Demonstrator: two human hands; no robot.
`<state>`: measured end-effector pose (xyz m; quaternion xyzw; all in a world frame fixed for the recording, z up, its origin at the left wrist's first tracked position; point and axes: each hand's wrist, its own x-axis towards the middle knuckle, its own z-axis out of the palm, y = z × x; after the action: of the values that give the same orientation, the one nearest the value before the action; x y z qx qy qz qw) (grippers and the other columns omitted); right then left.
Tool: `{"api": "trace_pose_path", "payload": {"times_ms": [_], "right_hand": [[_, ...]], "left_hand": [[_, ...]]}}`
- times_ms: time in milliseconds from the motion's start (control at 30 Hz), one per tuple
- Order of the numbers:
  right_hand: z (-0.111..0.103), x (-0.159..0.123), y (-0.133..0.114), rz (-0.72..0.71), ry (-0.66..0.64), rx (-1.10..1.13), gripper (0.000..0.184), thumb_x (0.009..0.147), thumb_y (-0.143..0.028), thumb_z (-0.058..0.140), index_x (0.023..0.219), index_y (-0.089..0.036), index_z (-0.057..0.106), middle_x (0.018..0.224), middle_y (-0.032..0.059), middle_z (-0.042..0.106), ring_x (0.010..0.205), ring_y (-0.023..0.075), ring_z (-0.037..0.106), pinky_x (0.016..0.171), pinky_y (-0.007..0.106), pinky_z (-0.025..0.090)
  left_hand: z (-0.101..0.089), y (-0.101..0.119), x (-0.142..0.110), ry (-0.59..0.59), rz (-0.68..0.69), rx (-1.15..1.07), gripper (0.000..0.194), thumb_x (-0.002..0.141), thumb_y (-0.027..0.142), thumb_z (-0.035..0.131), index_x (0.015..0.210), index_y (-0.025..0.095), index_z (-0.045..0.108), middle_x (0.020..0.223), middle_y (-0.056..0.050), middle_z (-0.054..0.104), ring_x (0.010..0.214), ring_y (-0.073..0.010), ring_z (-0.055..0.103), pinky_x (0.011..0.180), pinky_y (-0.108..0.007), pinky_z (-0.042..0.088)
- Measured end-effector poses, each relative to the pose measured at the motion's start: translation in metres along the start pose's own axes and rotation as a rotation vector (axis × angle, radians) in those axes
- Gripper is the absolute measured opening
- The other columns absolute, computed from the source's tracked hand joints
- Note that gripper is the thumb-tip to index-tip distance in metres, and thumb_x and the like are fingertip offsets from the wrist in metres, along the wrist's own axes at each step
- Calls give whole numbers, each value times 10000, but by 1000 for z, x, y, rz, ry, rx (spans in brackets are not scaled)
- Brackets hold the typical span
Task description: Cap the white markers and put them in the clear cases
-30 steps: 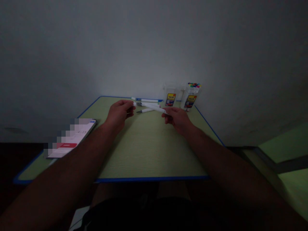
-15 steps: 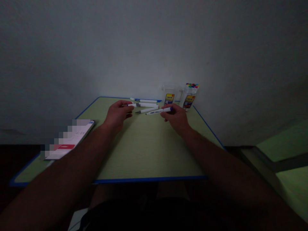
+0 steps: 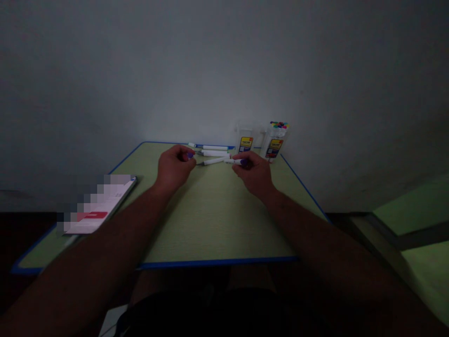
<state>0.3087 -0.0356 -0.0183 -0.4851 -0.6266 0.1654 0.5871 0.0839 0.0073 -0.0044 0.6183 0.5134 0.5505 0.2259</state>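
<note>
My right hand [image 3: 255,172] pinches a white marker [image 3: 231,161] with a purple end [image 3: 243,162] near its fingertips. The marker lies roughly level above the table and points left. On the other side, my left hand [image 3: 175,164] is closed around a small marker cap [image 3: 190,155] whose purple end faces out; the rest of it is hidden by the fingers. Between the hands lie a white marker with a dark pointed tip [image 3: 213,161] and, just behind it, another white marker [image 3: 214,153]. A further white marker [image 3: 215,148] rests by the back edge.
At the back right stand a clear plastic case [image 3: 245,133] and a second case [image 3: 275,142] full of colourful-ended markers. A tablet-like device [image 3: 101,208] with a lit screen lies at left. The table [image 3: 217,224] has a blue rim and meets a grey wall [image 3: 210,70].
The cap in my left hand has turned, so its purple end now faces right. The marker in my right hand has pulled slightly rightward and turned, showing less of its length.
</note>
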Motion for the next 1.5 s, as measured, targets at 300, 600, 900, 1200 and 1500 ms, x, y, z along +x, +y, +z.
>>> {"api": "trace_pose_path", "payload": {"times_ms": [300, 600, 900, 1200, 1500], "right_hand": [[0, 0, 5, -25, -12, 33, 160, 744, -203, 727, 899, -240, 740, 805, -17, 667, 692, 124, 565, 689, 286, 500], [0, 0, 2, 3, -13, 34, 147, 739, -212, 728, 882, -246, 730, 803, -18, 669, 704, 132, 574, 681, 289, 510], [0, 0, 0, 11, -6, 46, 155, 732, -243, 736, 887, -244, 728, 759, -21, 646, 680, 129, 571, 641, 273, 498], [0, 2, -1, 107, 7, 203, 203, 733, -302, 753, 898, -238, 654, 674, -46, 626, 568, 109, 580, 522, 244, 493], [-1, 5, 0, 236, 34, 277, 220, 719, -327, 745, 886, -229, 641, 623, -52, 624, 543, 120, 632, 513, 247, 544]], "left_hand": [[0, 3, -2, -10, 35, 57, 174, 655, 108, 723, 802, 200, 734, 641, 33, 579, 608, -143, 483, 630, -288, 377], [1, 4, -2, -11, 34, 38, 172, 654, 114, 726, 802, 203, 728, 650, 31, 580, 609, -139, 477, 625, -287, 385], [1, 6, -3, -21, 27, 13, 161, 645, 148, 738, 794, 208, 721, 652, 30, 579, 623, -143, 481, 628, -284, 381], [2, 2, -1, -46, 40, -70, 152, 655, 172, 768, 797, 205, 729, 678, 21, 594, 635, -138, 490, 627, -286, 396], [3, 5, 1, -93, -198, -333, 176, 648, 174, 769, 794, 202, 675, 677, 14, 569, 599, -133, 502, 585, -287, 454]]}}
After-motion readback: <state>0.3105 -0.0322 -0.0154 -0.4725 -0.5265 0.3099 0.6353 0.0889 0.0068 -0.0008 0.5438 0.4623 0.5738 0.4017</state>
